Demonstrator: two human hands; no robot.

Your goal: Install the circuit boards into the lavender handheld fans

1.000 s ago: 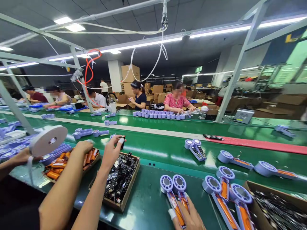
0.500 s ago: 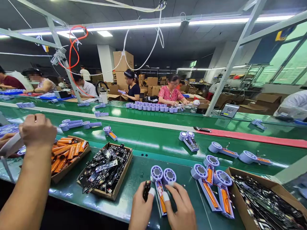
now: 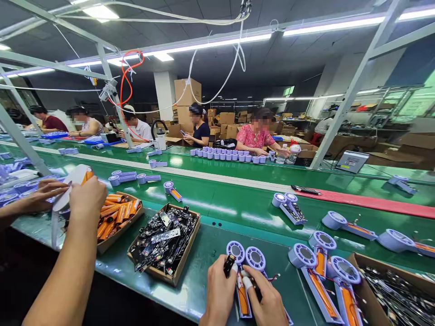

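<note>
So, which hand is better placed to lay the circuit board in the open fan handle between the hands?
Probably the left hand: its grip has the black circuit board, close beside that open fan handle. The right hand is on the handle's other side, farther from the board.

Left fingers (image 3: 217, 268) around a black circuit board (image 3: 229, 266), right fingers (image 3: 261, 278) at a purple handheld fan (image 3: 243, 299).

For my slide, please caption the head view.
Left hand holding a small black part, right hand close by, at two lavender fans.
</note>
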